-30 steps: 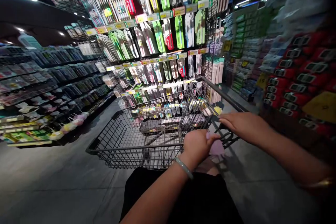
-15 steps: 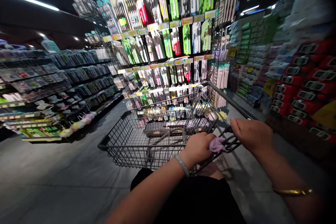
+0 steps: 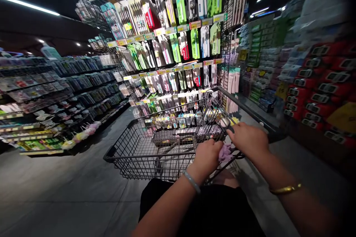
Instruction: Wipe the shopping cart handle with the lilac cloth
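Note:
My left hand (image 3: pixel 207 155), a grey-green bangle at its wrist, is closed at the near right end of a black wire shopping cart (image 3: pixel 133 160). A crumpled purple cloth piece (image 3: pixel 226 152) sticks out from its fingertips. My right hand (image 3: pixel 249 139), with a gold bracelet, is curled over the cart's wire frame just right of the cloth. Its thumb side points left toward my left hand; the other fingertips are hidden underneath. The cart's dark handle bar (image 3: pixel 241 105) runs behind the right hand, and its near end shows uncovered.
In front stands a rack of toothbrush packs (image 3: pixel 179 48) with price tags along each row. Stocked shelves (image 3: pixel 91 77) line the left side. On the right, red packages (image 3: pixel 319 92) are piled high. Grey floor (image 3: pixel 69 181) lies at the left.
My right hand has moved left, off the handle bar's near end, closer to the purple cloth. The cloth's shape has changed. My left hand has shifted slightly left.

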`<state>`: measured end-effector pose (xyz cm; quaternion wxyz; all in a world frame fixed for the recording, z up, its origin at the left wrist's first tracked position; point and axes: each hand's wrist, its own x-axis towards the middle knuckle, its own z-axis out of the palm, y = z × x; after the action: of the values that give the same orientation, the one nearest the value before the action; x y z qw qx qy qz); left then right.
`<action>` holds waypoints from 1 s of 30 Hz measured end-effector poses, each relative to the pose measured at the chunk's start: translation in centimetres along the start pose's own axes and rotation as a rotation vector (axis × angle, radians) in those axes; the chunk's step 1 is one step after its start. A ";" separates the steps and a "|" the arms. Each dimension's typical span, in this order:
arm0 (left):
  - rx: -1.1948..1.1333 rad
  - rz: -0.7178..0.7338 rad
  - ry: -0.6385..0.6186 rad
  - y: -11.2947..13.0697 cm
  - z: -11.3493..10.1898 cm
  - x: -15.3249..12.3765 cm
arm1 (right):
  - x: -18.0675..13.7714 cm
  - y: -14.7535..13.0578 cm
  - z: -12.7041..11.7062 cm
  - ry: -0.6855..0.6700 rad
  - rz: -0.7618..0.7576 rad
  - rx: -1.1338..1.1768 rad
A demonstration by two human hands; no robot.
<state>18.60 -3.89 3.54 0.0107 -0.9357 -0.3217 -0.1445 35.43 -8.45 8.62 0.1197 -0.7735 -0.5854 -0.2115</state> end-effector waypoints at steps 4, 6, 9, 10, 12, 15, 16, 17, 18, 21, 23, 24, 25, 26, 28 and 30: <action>0.020 -0.043 0.003 -2.4 -0.7 -2.2 | -0.1 0.3 0.8 -0.110 0.009 -0.035; 0.022 -0.089 -0.001 -4.1 -1.1 -3.6 | -0.2 0.4 0.7 -0.113 0.008 -0.042; 0.018 -0.150 -0.004 -6.0 -1.4 -5.1 | -0.3 0.3 0.6 -0.108 0.020 -0.029; 0.019 -0.158 -0.002 -6.2 -1.3 -5.3 | -0.3 0.2 0.7 -0.103 0.026 -0.021; 0.026 -0.156 0.009 -6.0 -1.0 -5.2 | -0.3 0.3 0.9 -0.080 0.039 -0.012; 0.038 -0.158 0.029 -4.8 -0.3 -4.3 | -0.3 0.0 0.8 0.052 0.005 -0.006; 0.042 -0.164 0.035 -4.4 0.0 -4.0 | -0.2 -0.4 0.7 0.107 -0.019 0.005; 0.045 -0.169 0.038 -4.0 0.2 -3.7 | -0.1 -1.0 0.6 0.143 -0.053 0.028; 0.048 -0.169 0.041 -3.8 0.3 -3.5 | 0.0 -1.8 0.5 0.140 -0.092 0.061; 0.049 -0.157 0.036 -3.7 0.4 -3.3 | 0.4 -5.0 1.0 -0.089 -0.142 0.183; 0.042 -0.157 0.027 -3.9 0.3 -3.4 | 0.6 -6.9 1.9 -0.320 -0.103 0.230; 0.038 -0.159 0.025 -3.9 0.2 -3.6 | 0.7 -7.5 2.5 -0.412 -0.068 0.239; 0.034 -0.162 0.025 -4.0 0.1 -3.7 | 0.7 -7.9 3.0 -0.478 -0.048 0.246; 0.032 -0.170 0.028 -4.0 0.0 -4.0 | 0.7 -8.1 3.5 -0.518 -0.040 0.251; 0.032 -0.192 0.041 -4.0 -0.3 -4.6 | 0.6 -8.0 4.0 -0.533 -0.029 0.259; 0.031 -0.212 0.057 -4.2 -0.5 -5.3 | 0.3 -7.6 3.9 -0.535 -0.016 0.274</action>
<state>11.98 -3.82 2.30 0.0190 -0.8916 -0.4206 -0.1667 28.95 -4.31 4.83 0.0627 -0.7738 -0.6252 0.0796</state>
